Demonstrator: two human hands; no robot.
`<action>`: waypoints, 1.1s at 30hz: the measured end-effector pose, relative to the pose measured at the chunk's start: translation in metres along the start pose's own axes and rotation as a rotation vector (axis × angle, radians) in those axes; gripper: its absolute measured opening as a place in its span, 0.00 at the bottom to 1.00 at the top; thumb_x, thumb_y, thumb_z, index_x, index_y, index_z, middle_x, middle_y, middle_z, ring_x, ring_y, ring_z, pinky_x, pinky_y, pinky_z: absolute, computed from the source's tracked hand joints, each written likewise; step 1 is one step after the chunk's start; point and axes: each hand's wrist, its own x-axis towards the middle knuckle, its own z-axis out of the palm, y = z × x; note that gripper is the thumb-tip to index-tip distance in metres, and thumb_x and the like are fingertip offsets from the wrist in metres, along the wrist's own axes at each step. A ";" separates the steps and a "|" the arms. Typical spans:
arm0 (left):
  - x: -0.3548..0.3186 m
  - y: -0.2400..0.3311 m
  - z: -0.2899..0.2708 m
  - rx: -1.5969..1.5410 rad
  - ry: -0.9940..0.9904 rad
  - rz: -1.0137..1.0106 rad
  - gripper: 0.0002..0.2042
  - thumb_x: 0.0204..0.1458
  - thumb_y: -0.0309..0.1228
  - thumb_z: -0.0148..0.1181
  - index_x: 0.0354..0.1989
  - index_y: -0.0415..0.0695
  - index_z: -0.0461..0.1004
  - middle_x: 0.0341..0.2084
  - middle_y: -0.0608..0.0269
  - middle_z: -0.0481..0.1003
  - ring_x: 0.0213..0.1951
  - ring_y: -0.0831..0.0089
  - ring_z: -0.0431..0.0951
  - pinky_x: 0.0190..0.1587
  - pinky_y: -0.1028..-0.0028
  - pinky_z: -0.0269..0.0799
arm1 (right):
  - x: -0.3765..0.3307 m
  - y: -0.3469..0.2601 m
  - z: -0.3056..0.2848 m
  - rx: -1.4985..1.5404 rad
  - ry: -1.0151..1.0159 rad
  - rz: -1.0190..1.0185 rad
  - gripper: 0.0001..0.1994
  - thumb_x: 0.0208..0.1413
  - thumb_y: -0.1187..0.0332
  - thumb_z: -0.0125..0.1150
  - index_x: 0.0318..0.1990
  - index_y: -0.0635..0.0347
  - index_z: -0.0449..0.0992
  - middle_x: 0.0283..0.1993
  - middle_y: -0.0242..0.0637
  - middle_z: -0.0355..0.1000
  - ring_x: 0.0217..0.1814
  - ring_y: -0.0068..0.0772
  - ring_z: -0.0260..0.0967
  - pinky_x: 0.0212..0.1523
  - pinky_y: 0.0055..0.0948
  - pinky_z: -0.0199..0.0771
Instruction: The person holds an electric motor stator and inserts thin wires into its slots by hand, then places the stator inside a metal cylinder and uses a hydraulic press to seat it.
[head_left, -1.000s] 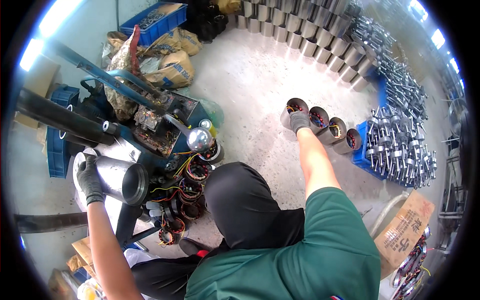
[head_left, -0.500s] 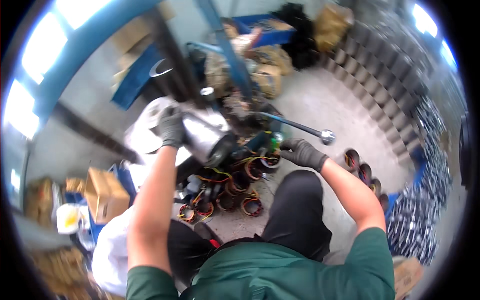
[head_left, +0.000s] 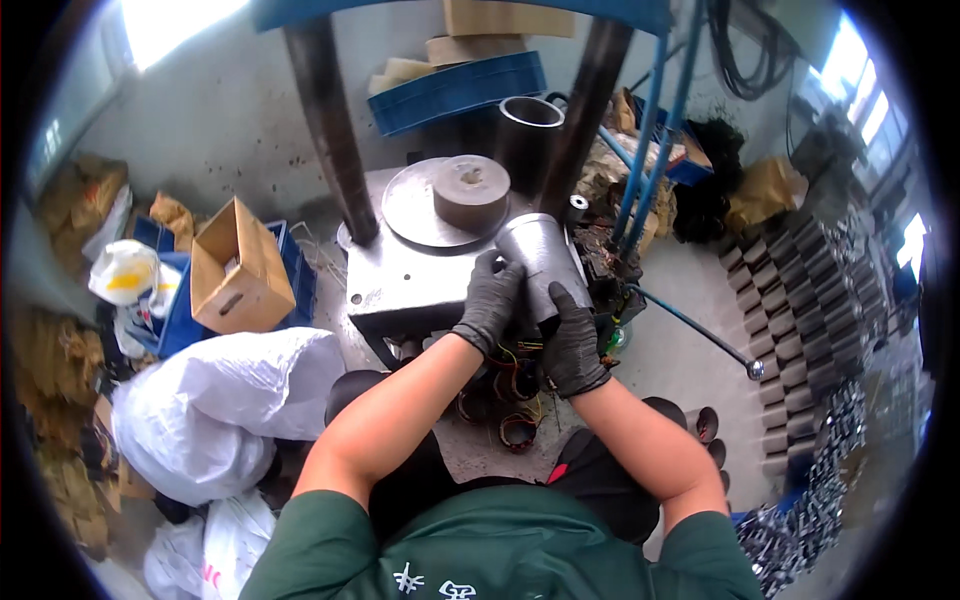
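Note:
A grey metal cylinder (head_left: 541, 258) is tilted over the front right edge of a press's metal table (head_left: 400, 285). Gloved in dark grey, my left hand (head_left: 492, 303) is closed against the cylinder's left side. My right hand (head_left: 575, 348), gloved the same way, grips its lower right end. Behind the cylinder, a round metal block (head_left: 470, 193) sits on a flat disc (head_left: 410, 205) on the table. Below my hands, wound motor stators (head_left: 518, 431) with coloured wires are on the floor, partly hidden by my arms.
Two dark press columns (head_left: 330, 140) rise from the table. A wider dark tube (head_left: 528, 140) stands behind. A blue lever bar (head_left: 700, 328) with a ball end juts out on the right. Stacked metal cylinders (head_left: 770, 340) line the far right. A white sack (head_left: 230, 410) and cardboard box (head_left: 240, 270) lie left.
My view has swung left toward the press. My right hand has come from beside the stators onto the cylinder. My left hand has moved down to it from near the round block.

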 end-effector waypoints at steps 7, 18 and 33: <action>0.006 0.029 -0.010 -0.229 -0.044 -0.348 0.36 0.56 0.44 0.63 0.66 0.32 0.59 0.50 0.39 0.74 0.48 0.55 0.79 0.46 0.55 0.80 | 0.001 0.009 0.034 0.059 -0.009 -0.143 0.26 0.61 0.65 0.62 0.64 0.65 0.69 0.63 0.47 0.71 0.63 0.48 0.71 0.66 0.42 0.71; 0.045 0.054 -0.016 -0.986 -0.345 -0.111 0.25 0.60 0.49 0.62 0.54 0.40 0.71 0.42 0.52 0.77 0.40 0.56 0.82 0.38 0.55 0.84 | 0.028 -0.064 0.101 -1.160 -0.347 -0.814 0.14 0.58 0.71 0.67 0.50 0.69 0.79 0.49 0.39 0.80 0.50 0.31 0.77 0.51 0.33 0.78; 0.074 0.071 -0.036 -0.867 -0.322 -0.338 0.20 0.64 0.50 0.57 0.51 0.47 0.75 0.37 0.61 0.78 0.36 0.69 0.80 0.39 0.65 0.79 | 0.198 -0.163 0.193 -2.457 -1.108 -1.457 0.04 0.52 0.69 0.62 0.35 0.46 0.81 0.34 0.27 0.79 0.41 0.34 0.78 0.41 0.33 0.76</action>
